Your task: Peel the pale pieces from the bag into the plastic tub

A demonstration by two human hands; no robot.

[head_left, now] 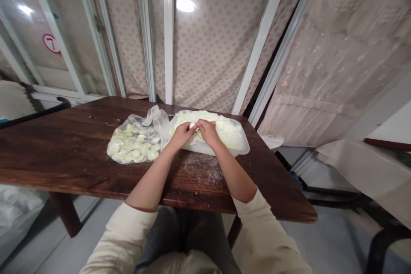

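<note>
Over the near side of a white plastic tub [245,145], my left hand [183,132] and my right hand [208,130] meet, their fingers closed on one small white piece [192,126]. Its exact kind is too small to make out. Heaped in the tub are many pale yellow-white pieces [229,130], partly hidden by my hands. Against the tub's left side lies a clear plastic bag [133,143] with similar pale yellow-green pieces in it.
The dark wooden table [73,145] has white crumbs [199,167] and a small purple bit [212,180] near its front edge. Behind stand white-framed glass panels with a dotted curtain [212,51]. A white bag [19,209] sits at the lower left.
</note>
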